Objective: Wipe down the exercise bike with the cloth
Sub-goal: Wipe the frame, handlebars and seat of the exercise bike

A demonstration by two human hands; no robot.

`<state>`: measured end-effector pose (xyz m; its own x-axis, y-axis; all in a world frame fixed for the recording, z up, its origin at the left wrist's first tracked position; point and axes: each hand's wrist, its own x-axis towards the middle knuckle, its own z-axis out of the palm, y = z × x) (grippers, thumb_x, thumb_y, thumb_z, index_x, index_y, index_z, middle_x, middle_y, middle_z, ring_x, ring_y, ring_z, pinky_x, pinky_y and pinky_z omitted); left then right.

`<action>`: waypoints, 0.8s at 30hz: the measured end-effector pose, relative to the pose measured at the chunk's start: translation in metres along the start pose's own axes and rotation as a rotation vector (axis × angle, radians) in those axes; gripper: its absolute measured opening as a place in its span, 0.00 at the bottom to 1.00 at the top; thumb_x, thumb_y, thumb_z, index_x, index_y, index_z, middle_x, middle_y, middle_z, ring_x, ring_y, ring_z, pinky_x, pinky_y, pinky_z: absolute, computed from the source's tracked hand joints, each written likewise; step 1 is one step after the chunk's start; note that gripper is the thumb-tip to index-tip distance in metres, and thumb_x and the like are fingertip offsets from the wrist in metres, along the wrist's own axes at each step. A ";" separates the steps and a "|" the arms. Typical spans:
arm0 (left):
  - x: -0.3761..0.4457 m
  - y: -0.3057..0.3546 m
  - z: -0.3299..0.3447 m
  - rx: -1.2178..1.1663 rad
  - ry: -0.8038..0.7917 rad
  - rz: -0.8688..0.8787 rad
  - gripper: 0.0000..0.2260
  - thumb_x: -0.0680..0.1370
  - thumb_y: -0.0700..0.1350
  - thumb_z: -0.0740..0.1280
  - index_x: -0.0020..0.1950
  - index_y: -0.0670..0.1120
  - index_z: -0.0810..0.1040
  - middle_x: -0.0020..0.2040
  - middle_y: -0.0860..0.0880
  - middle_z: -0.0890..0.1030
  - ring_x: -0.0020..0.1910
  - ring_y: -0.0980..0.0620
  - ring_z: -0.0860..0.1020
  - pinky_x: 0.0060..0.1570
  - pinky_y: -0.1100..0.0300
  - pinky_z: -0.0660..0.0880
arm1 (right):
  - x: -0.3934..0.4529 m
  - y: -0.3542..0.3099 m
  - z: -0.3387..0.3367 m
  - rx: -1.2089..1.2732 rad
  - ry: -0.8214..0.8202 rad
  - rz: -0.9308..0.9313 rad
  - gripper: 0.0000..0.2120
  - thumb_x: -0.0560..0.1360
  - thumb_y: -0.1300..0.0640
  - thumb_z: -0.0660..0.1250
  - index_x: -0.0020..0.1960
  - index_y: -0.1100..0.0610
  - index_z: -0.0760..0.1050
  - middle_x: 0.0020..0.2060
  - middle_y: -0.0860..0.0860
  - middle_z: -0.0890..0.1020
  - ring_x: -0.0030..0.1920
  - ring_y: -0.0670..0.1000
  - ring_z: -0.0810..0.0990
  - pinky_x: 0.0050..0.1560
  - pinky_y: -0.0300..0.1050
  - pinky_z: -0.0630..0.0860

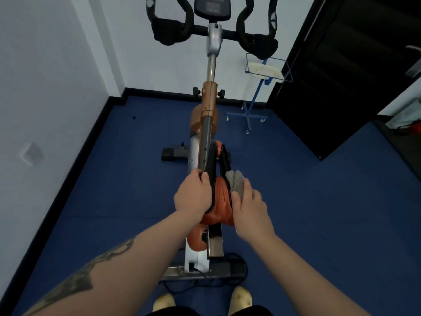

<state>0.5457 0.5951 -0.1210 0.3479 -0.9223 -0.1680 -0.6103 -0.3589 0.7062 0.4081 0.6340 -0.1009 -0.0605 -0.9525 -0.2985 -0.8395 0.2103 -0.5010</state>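
The exercise bike (208, 103) stands in front of me, with black handlebars and a console at the top and an orange-and-black saddle (219, 201) near my hands. My left hand (193, 193) grips the left side of the saddle, fingers curled over its black edge. My right hand (249, 205) presses a grey cloth (236, 181) against the right side of the saddle, with the cloth bunched under its fingers and sticking out ahead of them.
A blue floor (296, 213) surrounds the bike. White walls close in on the left and behind. A blue wheeled stand (257, 96) with a wire basket sits at the back right beside a dark door (341, 76). My feet (240, 297) are behind the rear stabiliser.
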 end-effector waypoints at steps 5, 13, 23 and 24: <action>0.001 -0.003 0.002 0.013 0.029 -0.016 0.12 0.83 0.54 0.53 0.56 0.54 0.74 0.39 0.59 0.73 0.36 0.61 0.71 0.31 0.61 0.62 | 0.033 -0.006 -0.010 -0.072 -0.087 0.062 0.25 0.83 0.43 0.42 0.75 0.53 0.58 0.66 0.58 0.72 0.61 0.60 0.73 0.63 0.57 0.69; -0.002 -0.005 0.003 -0.030 0.026 -0.005 0.13 0.83 0.54 0.53 0.59 0.55 0.75 0.42 0.59 0.75 0.40 0.59 0.74 0.35 0.59 0.64 | 0.010 0.008 -0.007 -0.004 -0.042 -0.062 0.25 0.83 0.45 0.42 0.79 0.49 0.50 0.72 0.54 0.67 0.65 0.56 0.72 0.66 0.55 0.69; 0.000 -0.003 0.003 -0.023 0.049 -0.023 0.11 0.83 0.54 0.54 0.56 0.55 0.75 0.42 0.59 0.76 0.37 0.62 0.71 0.33 0.64 0.62 | 0.040 -0.013 -0.010 -0.172 -0.048 -0.158 0.27 0.84 0.47 0.43 0.80 0.54 0.43 0.78 0.55 0.57 0.75 0.55 0.60 0.74 0.51 0.59; -0.001 -0.004 0.003 -0.023 0.046 -0.030 0.12 0.83 0.54 0.54 0.56 0.55 0.75 0.41 0.59 0.75 0.37 0.62 0.71 0.33 0.64 0.62 | 0.039 -0.017 -0.009 -0.156 -0.051 -0.136 0.27 0.84 0.47 0.44 0.80 0.54 0.43 0.78 0.55 0.57 0.74 0.56 0.62 0.72 0.52 0.61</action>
<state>0.5455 0.5970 -0.1252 0.3985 -0.9035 -0.1577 -0.5829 -0.3823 0.7170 0.4146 0.5909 -0.0968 0.0835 -0.9566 -0.2791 -0.9118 0.0397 -0.4086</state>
